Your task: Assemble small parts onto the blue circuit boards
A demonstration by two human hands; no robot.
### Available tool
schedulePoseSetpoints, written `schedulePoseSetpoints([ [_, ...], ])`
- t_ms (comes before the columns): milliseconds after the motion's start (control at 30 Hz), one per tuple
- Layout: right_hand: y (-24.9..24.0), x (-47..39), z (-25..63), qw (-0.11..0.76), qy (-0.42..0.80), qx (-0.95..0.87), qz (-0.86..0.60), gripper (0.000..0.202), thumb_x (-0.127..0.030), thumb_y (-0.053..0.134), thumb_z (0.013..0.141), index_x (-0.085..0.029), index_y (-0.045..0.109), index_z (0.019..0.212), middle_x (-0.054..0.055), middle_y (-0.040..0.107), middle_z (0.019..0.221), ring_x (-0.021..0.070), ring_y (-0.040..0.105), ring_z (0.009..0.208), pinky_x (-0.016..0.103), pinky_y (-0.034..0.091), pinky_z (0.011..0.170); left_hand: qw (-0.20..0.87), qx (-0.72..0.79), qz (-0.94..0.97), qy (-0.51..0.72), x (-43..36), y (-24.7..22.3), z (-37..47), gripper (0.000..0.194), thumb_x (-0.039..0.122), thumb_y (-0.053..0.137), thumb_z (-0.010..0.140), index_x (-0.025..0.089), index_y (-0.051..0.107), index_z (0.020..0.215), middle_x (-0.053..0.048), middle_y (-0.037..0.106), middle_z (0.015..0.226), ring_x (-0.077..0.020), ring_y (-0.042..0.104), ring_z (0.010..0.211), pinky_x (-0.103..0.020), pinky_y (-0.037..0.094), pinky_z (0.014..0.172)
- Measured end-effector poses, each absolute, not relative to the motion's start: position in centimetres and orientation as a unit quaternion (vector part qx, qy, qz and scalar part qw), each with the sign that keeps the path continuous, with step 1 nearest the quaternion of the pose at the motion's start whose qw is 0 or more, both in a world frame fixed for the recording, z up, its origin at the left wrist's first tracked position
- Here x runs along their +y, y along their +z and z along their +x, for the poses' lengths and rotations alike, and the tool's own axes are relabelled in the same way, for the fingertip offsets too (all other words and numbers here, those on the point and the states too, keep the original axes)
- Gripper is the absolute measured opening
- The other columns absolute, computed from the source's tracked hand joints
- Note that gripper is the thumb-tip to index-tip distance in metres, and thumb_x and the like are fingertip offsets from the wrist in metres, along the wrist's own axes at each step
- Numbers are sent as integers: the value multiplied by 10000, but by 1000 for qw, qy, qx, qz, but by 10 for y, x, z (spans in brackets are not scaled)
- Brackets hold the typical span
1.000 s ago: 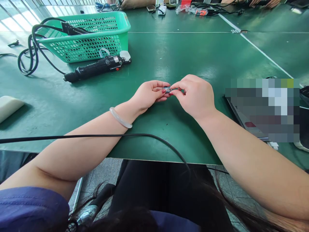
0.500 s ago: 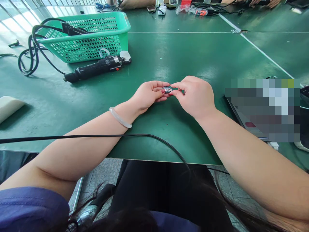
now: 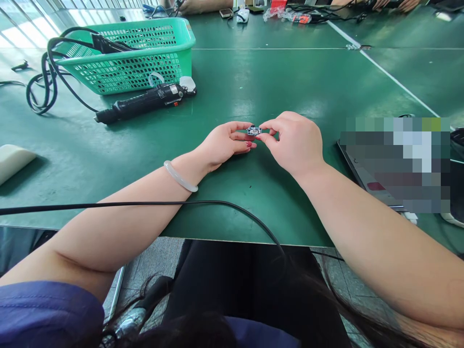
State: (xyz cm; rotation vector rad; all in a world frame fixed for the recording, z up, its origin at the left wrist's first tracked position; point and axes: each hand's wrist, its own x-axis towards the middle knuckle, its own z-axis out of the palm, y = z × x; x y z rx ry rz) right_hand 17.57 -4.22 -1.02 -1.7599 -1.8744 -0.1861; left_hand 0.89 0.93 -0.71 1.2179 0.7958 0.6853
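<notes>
A tiny dark piece with white and silver markings, like a small circuit board, is held up above the green table. My right hand pinches its right edge between thumb and index finger. On the other side, my left hand has its fingers stretched out, and they touch or nearly touch the piece. The left thumb lies lower, off the piece. Fine details on the board are too small to read.
A green plastic basket stands at back left with a black power screwdriver before it. A black cable crosses over my left forearm. A laptop-like device, partly blurred, lies right. Another person's arm shows at the far edge.
My left thumb has come off the board and moved down, and the left fingers have spread. The board, in my right fingers, has shifted slightly up and right and shows more of its face.
</notes>
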Motion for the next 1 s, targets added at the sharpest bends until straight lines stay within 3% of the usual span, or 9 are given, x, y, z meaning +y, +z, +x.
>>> schedulePoseSetpoints([
  [133,-12,-42,176,294,-70,-705,-642,237,-332,573,898,-205,765,956,79,668,857,198,559,744,339,354,614,697,366,533,312,8,-5,9,449,-48,640,761,107,593,1180,-71,725,921,-120,695,828,-328,511,949],
  [300,-13,-43,170,294,-78,-717,-627,223,-310,569,891,-216,770,896,67,670,821,199,553,755,336,355,617,743,354,470,319,6,-1,10,229,83,594,864,107,666,1080,-73,721,918,-121,696,848,-314,514,965],
  [667,-14,-44,164,301,-68,-730,-610,192,-279,596,875,-213,776,886,61,693,843,205,579,803,326,379,646,782,312,460,282,13,-8,6,213,10,522,876,83,709,947,-75,712,928,-101,691,839,-264,548,934],
  [833,-15,-43,164,311,-61,-728,-608,241,-374,608,895,-201,769,938,69,693,842,197,572,761,321,374,638,762,366,446,294,12,3,1,225,-22,507,857,65,698,938,-111,724,936,-116,707,834,-269,554,942],
  [1000,-17,-42,168,326,-51,-716,-615,309,-449,608,900,-190,760,972,62,681,809,187,570,738,307,368,622,666,460,504,302,24,21,-31,171,0,582,809,79,687,918,-135,736,892,-161,722,814,-319,551,934],
])
